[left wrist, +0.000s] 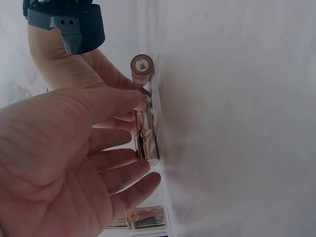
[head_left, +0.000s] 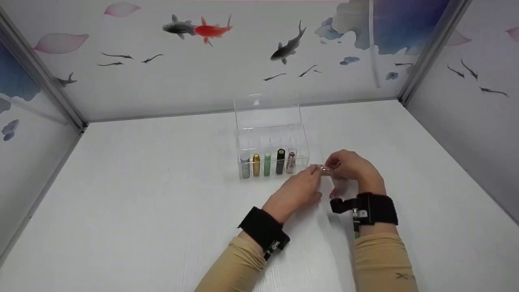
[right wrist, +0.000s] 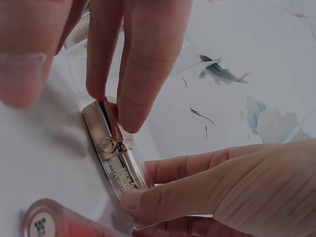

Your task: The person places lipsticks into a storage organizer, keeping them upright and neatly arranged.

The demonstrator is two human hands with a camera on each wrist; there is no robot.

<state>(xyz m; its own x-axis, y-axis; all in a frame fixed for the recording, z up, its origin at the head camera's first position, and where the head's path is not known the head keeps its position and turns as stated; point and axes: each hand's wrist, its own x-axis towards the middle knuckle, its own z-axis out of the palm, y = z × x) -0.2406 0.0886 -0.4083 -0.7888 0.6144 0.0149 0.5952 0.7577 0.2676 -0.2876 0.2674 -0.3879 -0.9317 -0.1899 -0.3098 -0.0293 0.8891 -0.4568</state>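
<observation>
Between both hands lies a clear and gold lipstick (head_left: 324,170), low over the white table. It has a small ring on its gold band and raised lettering beside that. My right hand (head_left: 354,166) pinches its clear end, thumb on the near face. My left hand (head_left: 296,192) reaches in from the box side, its fairly straight fingers touching the gold end in the right wrist view. A pink tube (left wrist: 142,70) with a labelled round end sits close to the lipstick (right wrist: 108,140), nearest my right hand.
Left of the hands stands a clear plastic box (head_left: 272,132), its lid raised. Along its front row are silver (head_left: 245,167), gold (head_left: 256,165), green (head_left: 267,164), black (head_left: 280,162) and rose-gold tubes (head_left: 291,162). Printed wall panels (head_left: 202,77) surround the table.
</observation>
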